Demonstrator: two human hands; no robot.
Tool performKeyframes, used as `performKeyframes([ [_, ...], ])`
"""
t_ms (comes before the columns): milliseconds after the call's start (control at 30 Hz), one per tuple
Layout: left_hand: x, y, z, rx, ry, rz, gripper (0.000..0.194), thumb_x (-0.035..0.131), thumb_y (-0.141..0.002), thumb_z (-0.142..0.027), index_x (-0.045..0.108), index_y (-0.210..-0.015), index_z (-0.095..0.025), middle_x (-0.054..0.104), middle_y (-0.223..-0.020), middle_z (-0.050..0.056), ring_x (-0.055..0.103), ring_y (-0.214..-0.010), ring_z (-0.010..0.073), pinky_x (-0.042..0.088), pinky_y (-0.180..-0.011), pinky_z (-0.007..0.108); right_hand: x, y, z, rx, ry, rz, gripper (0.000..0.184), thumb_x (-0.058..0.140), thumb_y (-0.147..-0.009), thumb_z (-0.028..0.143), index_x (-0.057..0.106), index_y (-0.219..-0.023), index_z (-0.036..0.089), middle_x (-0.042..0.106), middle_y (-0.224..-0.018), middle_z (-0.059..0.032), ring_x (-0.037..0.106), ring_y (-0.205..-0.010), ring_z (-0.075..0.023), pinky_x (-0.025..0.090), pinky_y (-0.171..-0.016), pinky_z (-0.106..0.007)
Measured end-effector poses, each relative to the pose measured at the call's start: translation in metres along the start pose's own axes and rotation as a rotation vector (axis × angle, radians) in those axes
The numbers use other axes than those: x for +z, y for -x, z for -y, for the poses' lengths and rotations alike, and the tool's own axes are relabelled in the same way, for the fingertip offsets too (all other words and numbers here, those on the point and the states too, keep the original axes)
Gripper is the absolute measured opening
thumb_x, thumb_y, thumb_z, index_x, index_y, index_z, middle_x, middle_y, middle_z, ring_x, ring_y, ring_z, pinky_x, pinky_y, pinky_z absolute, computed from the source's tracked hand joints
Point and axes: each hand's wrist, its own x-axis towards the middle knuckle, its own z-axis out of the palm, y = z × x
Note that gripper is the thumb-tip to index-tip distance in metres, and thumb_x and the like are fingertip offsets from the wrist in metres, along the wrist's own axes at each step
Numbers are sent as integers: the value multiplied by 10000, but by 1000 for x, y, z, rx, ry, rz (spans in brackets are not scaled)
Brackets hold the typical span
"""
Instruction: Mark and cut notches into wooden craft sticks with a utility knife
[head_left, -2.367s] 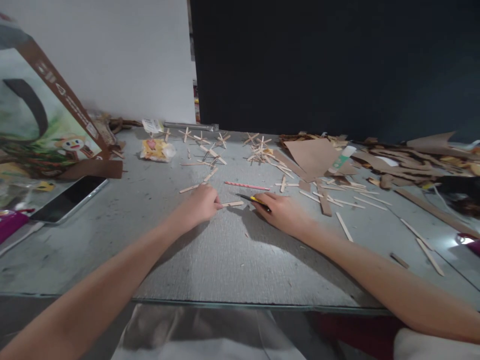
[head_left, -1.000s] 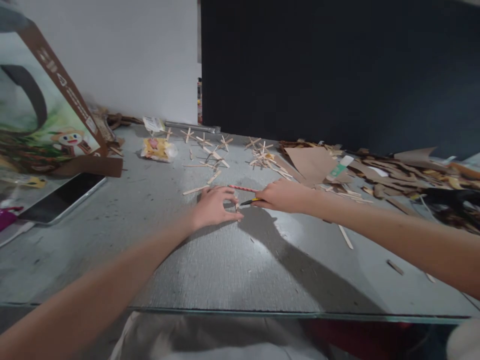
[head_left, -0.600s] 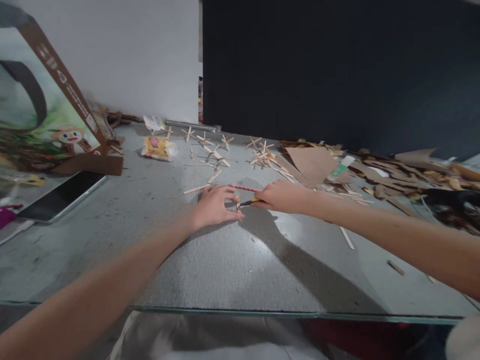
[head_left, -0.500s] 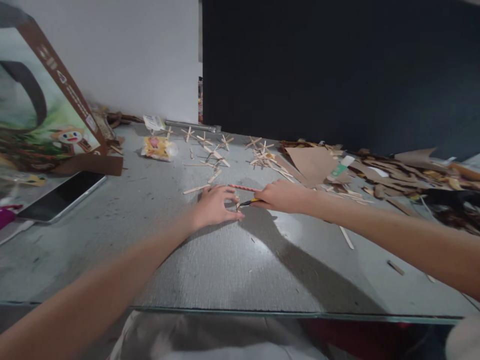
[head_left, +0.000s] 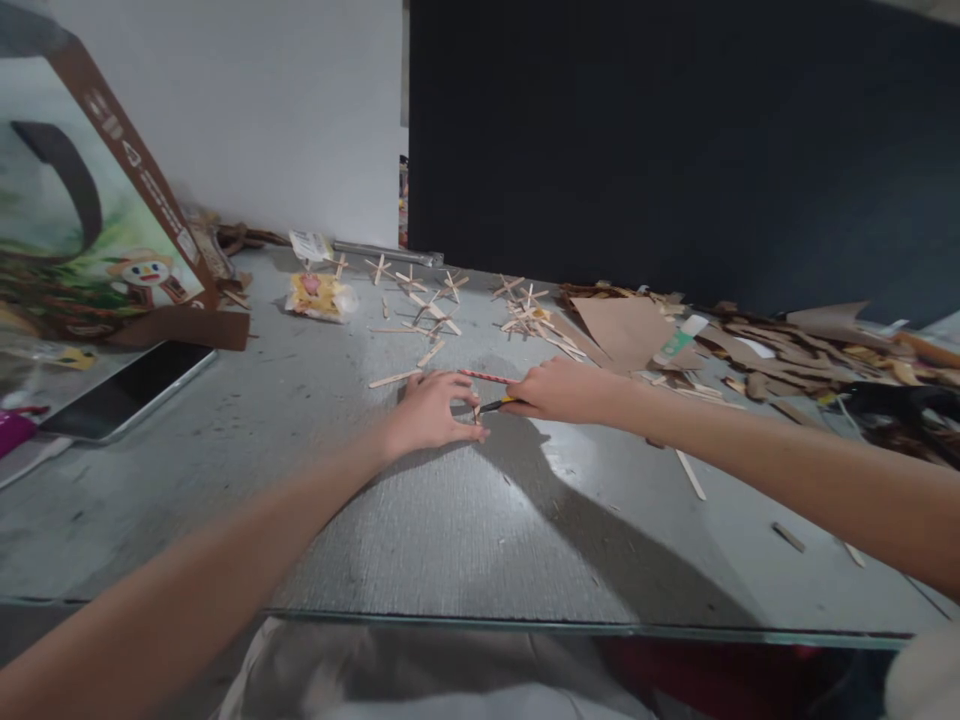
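Observation:
My left hand [head_left: 437,411] rests on the grey tabletop with thumb and fingers curved round a small wooden stick piece [head_left: 477,414], pinching it. My right hand [head_left: 559,390] is closed on a yellow-handled craft knife [head_left: 493,405]; its dark blade points left and meets the stick piece. A red striped pencil [head_left: 484,376] juts leftward from beside the right fingers; I cannot tell whether it is gripped or lies on the table. Just beyond my left hand lie loose flat wooden sticks [head_left: 394,380]. Farther back stand several crossed-stick pieces [head_left: 453,286].
A phone [head_left: 127,392] with a cable and a printed bag [head_left: 127,200] are at left. A yellow packet [head_left: 319,297] lies at the back. Brown cardboard [head_left: 622,325], a green-and-white tube [head_left: 681,340] and scraps cover the right rear. The table edge [head_left: 465,622] runs in front.
The view has shifted very slightly. Both hands keep the same place and grip, with the knife blade still at the wooden stick piece.

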Motion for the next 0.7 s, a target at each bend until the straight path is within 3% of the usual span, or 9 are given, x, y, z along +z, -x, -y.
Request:
performKeyframes([
  [300,-1,-3,2,10,3,46,401,836,-746,-603,802,-1030,-323,627,-1477,43,448,-1462,368,258,-1201,566,-26,-10,1,-85,35,113,436,453,-1095,425,780,-1069,137,771,-819,-132,699,-656,-211,382,-588,-286],
  [567,0,-5,5,41,10,26,349,869,-724,-568,801,-941,-303,632,-1477,30,498,-1420,350,287,-1186,548,-50,-21,7,-77,9,261,428,457,-1080,427,760,-1150,133,769,-852,-145,727,-776,-271,430,-630,-312],
  [700,-1,-7,6,50,8,29,384,861,-726,-588,809,-968,-295,635,-1471,42,512,-1406,359,305,-1182,545,-54,-21,11,-2,-63,283,415,488,-1062,439,757,-1176,145,756,-810,-131,721,-762,-268,435,-637,-313],
])
